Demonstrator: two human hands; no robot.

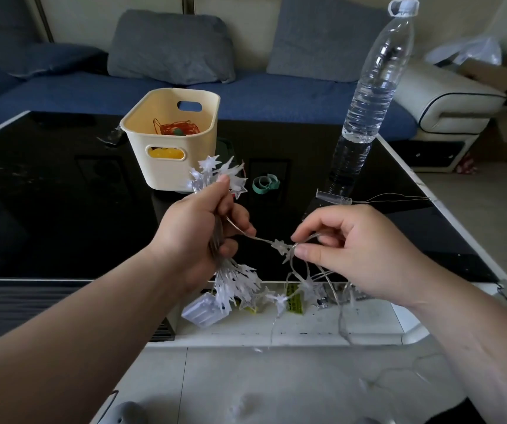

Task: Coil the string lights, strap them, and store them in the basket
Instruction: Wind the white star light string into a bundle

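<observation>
Evidently mid-coil, the person's left hand (200, 237) curls round a gathered bundle of string lights (235, 283) — stars fan out above and below the fist, a grip that holds the loops together while more cord is fed in. The right hand (365, 252) pinches the next star between thumb and fingertips, with the cord drawn straight between the hands, likely to lay another loop. Loose cord and the battery box (203, 310) dangle at the near edge of the table (62, 194). A green strap (266, 183) lies near the basket (206, 96), handy for binding — an orange tangle sits inside.
</observation>
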